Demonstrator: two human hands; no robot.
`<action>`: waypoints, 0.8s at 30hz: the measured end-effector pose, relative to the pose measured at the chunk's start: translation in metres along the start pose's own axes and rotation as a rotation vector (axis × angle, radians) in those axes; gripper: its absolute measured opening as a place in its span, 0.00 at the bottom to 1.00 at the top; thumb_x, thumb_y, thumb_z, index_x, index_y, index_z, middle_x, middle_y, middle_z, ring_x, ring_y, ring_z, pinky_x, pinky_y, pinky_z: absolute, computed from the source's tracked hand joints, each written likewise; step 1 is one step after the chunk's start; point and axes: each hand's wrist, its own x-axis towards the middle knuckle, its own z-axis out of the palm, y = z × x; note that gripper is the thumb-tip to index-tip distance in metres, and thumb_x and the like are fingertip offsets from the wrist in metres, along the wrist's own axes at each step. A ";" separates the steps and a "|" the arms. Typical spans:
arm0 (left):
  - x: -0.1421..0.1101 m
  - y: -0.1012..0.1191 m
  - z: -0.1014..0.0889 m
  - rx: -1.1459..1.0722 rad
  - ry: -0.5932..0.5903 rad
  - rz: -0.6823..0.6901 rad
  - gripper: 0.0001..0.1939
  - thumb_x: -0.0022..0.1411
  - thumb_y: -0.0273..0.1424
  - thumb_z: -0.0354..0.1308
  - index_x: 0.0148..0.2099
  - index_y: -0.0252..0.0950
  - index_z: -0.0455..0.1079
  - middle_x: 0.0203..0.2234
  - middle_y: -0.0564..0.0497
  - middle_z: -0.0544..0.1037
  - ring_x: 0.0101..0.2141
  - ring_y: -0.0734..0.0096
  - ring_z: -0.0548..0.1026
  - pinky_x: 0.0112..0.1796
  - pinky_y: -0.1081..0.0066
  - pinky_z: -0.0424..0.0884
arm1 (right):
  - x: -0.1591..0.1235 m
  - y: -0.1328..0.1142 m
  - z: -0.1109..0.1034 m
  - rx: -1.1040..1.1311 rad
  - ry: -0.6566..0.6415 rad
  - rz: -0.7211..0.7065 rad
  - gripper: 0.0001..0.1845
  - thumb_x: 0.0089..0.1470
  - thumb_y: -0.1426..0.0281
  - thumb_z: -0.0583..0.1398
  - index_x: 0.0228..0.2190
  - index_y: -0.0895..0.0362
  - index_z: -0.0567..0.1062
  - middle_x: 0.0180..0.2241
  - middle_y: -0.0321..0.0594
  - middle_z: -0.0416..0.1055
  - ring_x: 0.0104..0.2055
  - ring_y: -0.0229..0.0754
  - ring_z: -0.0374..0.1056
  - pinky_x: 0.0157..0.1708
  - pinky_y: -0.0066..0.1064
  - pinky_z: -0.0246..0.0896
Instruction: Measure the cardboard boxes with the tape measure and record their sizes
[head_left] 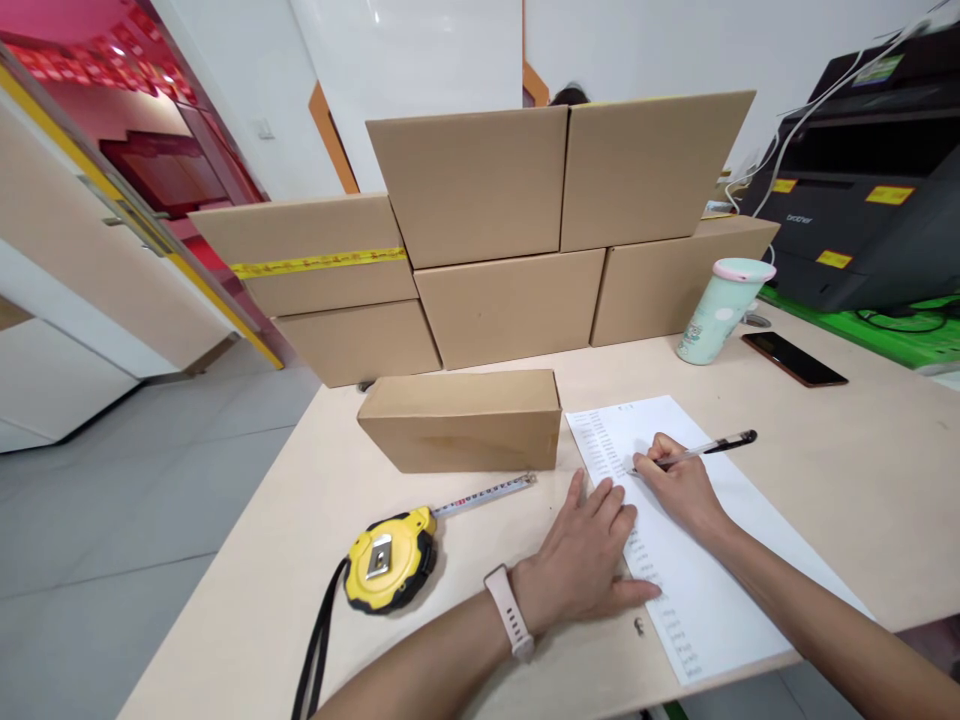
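My right hand [681, 487] is closed around a pen [709, 447], its tip on a sheet of paper [720, 560] that bears a column of small writing along its left side. Flat across the paper's left edge lies my left hand [589, 548], fingers spread, with a pale pink watch band on the wrist. A yellow and black tape measure [390, 560] rests on the table to the left, a short length of its blade pulled out toward the right. Just behind the blade sits a small closed cardboard box [480, 435].
Several larger cardboard boxes [510, 310] are stacked along the table's far side. Right of them stand a mint cup [720, 315] with a pink rim, a dark phone [795, 358] and a black printer [862, 210]. The table's left edge borders grey floor [187, 470].
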 end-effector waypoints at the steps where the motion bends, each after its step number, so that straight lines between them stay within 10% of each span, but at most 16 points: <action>1: 0.000 0.000 0.000 -0.001 0.004 0.002 0.40 0.62 0.56 0.49 0.62 0.28 0.57 0.61 0.34 0.65 0.64 0.49 0.56 0.64 0.47 0.43 | 0.000 0.000 0.000 0.000 -0.001 -0.001 0.16 0.46 0.67 0.59 0.18 0.51 0.55 0.16 0.27 0.51 0.20 0.35 0.49 0.21 0.28 0.46; 24: 0.000 0.000 0.002 0.000 0.021 0.000 0.39 0.62 0.56 0.49 0.62 0.28 0.58 0.61 0.35 0.65 0.64 0.49 0.56 0.64 0.47 0.44 | 0.000 -0.002 -0.001 -0.006 -0.014 -0.004 0.15 0.44 0.67 0.59 0.18 0.51 0.55 0.16 0.27 0.50 0.20 0.35 0.48 0.20 0.28 0.45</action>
